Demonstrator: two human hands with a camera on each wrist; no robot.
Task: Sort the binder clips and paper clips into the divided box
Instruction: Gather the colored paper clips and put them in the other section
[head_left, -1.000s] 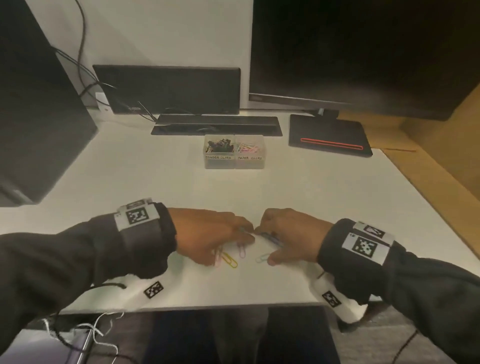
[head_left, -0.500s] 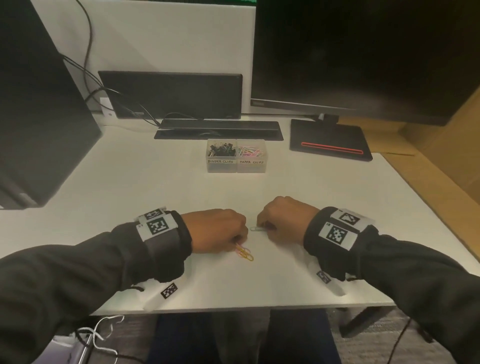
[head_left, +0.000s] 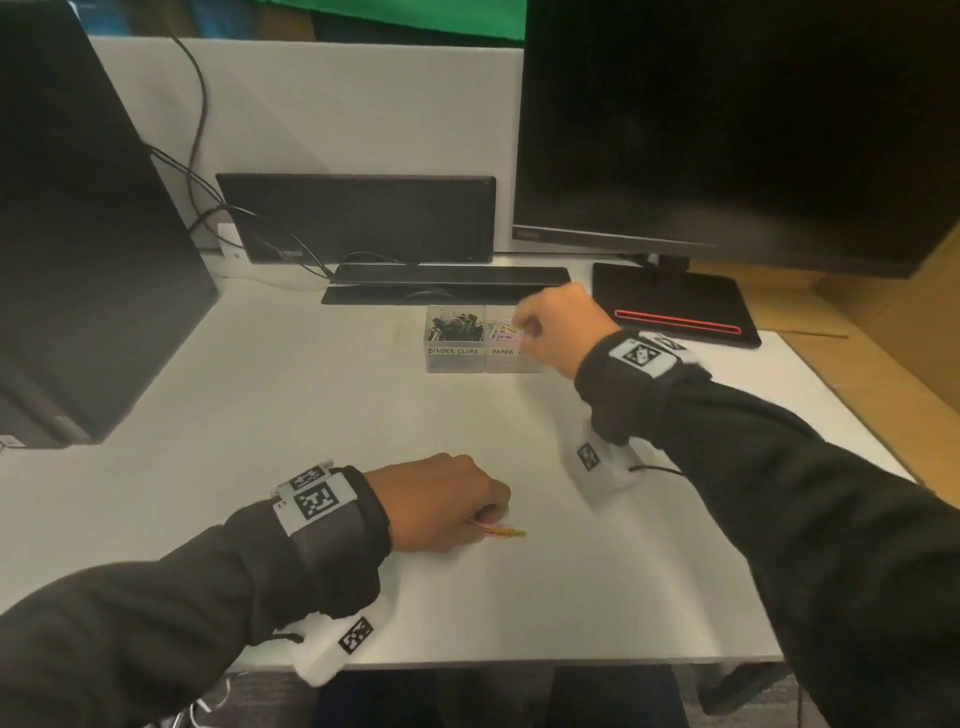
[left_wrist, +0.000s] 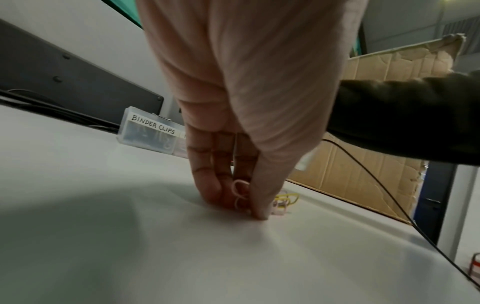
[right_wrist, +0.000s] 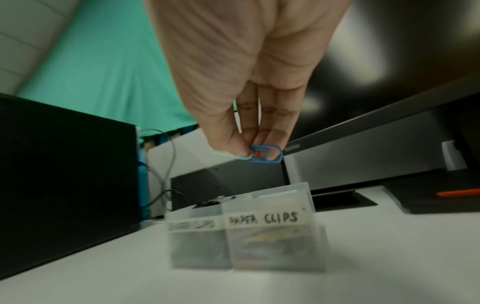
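White counter (head_left: 311, 415) is topped by a divided box (head_left: 483, 358) near the monitor (head_left: 727, 130). Above its paper-clip compartment, blue clips (right_wrist: 266, 154) are pinched by the right hand (head_left: 558, 325). Near the front edge, a pink clip (left_wrist: 239, 191) is pinched by the left hand (head_left: 441, 501), yellow clips (head_left: 506, 531) just beside.

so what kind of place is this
Most likely an office desk or workstation. A large monitor stands at the back of the white desk, a black computer tower sits on the left, and a keyboard lies behind the labelled box of clips.
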